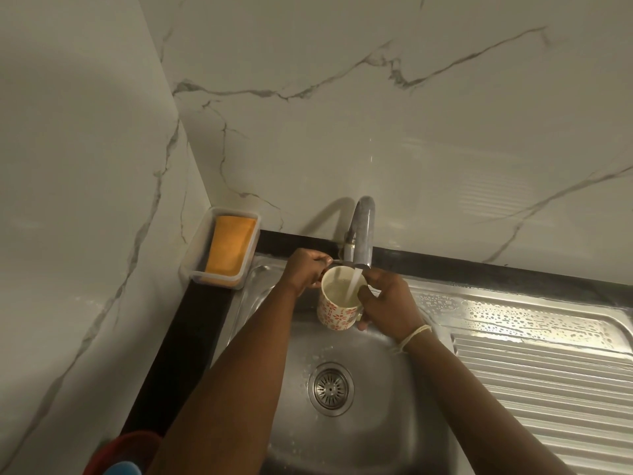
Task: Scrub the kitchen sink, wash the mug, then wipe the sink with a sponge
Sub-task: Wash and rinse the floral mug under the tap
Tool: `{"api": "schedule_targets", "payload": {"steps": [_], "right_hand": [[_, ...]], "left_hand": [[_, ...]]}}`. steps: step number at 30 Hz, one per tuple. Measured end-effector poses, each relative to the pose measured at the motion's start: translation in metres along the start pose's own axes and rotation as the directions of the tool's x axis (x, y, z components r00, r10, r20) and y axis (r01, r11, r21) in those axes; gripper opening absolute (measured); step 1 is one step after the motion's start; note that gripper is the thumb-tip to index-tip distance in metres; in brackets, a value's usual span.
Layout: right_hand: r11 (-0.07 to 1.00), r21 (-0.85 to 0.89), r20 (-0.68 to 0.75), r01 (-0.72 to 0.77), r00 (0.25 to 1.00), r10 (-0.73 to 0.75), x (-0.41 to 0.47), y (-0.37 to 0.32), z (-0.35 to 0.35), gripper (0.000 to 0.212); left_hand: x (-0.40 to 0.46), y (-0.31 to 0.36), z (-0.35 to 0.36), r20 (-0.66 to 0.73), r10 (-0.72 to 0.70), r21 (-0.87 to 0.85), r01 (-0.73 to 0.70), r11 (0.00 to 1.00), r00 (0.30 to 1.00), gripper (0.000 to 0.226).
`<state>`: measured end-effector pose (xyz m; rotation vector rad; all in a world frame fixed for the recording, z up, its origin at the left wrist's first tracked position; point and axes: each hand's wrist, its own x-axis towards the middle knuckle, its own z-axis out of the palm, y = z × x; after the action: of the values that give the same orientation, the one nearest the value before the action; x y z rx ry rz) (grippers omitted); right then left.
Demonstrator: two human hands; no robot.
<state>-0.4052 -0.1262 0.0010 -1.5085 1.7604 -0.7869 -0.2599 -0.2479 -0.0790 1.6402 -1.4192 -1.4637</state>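
I hold the mug (337, 303) at the middle of the frame, just under the spout of the tap (361, 234), and the stream of water (352, 282) falls straight into it. My right hand (390, 303) grips the mug from its right side, fingers (364, 293) curled over the rim and down the wall; the handle is hidden, probably under my palm. My left hand (305, 269) sits just left of the mug at the tap's base, fingers curled as if round the tap lever (334, 260), though I cannot tell how firmly I have hold of it.

The mug hangs above the steel sink (376, 423), whose drain (330, 389) lies below it toward the lower middle. The orange sponge (229, 245) stays in its clear plastic tray (191, 269) at the left, on the corner of the tabletop. The ribbed drainboard (534, 365) at the right is beaded with droplets.

This looks like the rinse of the mug-washing step. To do it well, I should keep the mug level enough to fill, then swirl and tip it toward the drain so the water carries any soap out. My grip is wet, so I should keep my thumb pressed firm and the mug low over the basin. I should ease the lever down to avoid splashing the wall.
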Motion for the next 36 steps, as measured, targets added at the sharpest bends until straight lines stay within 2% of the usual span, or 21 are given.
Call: {"api": "schedule_targets", "payload": {"steps": [4,10,15,22,30,34,36], "right_hand": [[1.0,-0.014,-0.043,0.019,0.999,-0.019,0.0,-0.004,0.002,0.031],[0.998,0.059,-0.053,0.02,0.998,-0.017,-0.001,-0.006,0.005,0.031],[0.996,0.087,-0.073,0.036,0.997,-0.03,-0.004,-0.005,0.0,0.035],[0.994,0.102,-0.07,0.035,0.997,-0.028,0.001,0.002,0.005,0.029],[0.993,0.119,-0.036,-0.013,0.999,0.017,0.006,0.007,0.013,0.028],[0.994,0.106,-0.024,-0.017,1.0,0.02,0.006,0.009,0.013,0.029],[0.995,0.098,-0.029,-0.014,0.999,0.017,0.004,0.009,0.013,0.03]], "left_hand": [[0.002,-0.006,0.001,0.014,0.018,-0.033,-0.017,0.999,1.0,0.021],[0.018,-0.024,-0.002,0.024,0.067,-0.119,-0.064,0.991,0.997,0.018],[0.018,-0.019,0.003,0.072,0.033,-0.18,-0.02,0.983,0.997,0.019],[0.011,-0.01,0.001,0.012,0.034,-0.142,-0.032,0.989,0.999,0.016],[0.008,-0.007,0.0,0.028,0.003,-0.117,0.0,0.993,1.0,0.021],[0.003,-0.003,-0.001,0.035,-0.021,-0.062,0.023,0.998,0.999,0.015],[0.001,-0.001,-0.001,0.057,-0.037,-0.027,0.039,0.999,0.998,0.022]]}}
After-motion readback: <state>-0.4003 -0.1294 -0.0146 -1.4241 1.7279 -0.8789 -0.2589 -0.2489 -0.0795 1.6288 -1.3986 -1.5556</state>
